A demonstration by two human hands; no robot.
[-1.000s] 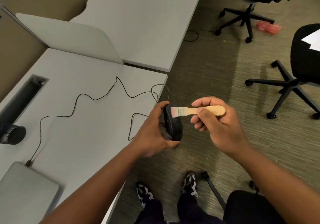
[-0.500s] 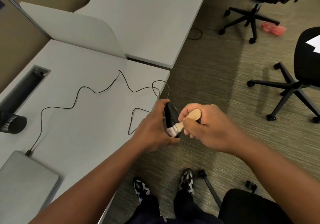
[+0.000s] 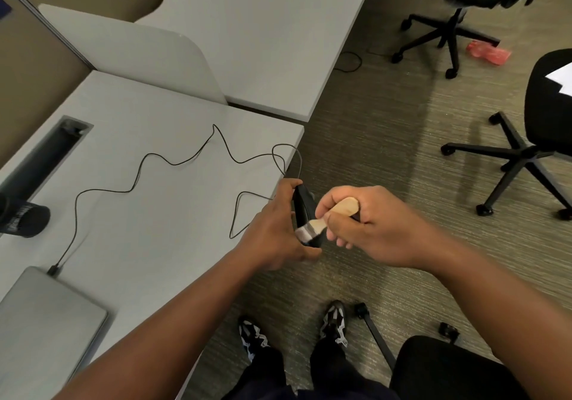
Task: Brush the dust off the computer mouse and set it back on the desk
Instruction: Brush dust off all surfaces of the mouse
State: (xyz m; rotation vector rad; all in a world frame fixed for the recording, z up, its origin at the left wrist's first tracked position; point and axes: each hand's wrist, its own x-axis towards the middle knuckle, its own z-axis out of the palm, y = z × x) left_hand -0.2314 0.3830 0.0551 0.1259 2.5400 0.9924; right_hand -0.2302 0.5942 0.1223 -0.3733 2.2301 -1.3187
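Carpeted office, mouse held just off the desk edge.
Left hand grips the upright mouse; right hand clasps the brush, bristles now lower on the mouse than a second ago.

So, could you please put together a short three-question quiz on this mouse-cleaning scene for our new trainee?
1. True or false: the mouse lies flat on the desk.
2. Which hand grips the brush? A) left hand B) right hand C) neither
3. Fill in: the mouse cable runs across the desk to a plug at the ______.

Key:
1. False: the left hand holds it on edge, just off the desk's edge.
2. B: the right hand grips the wooden handle, bristles on the mouse.
3. Laptop.
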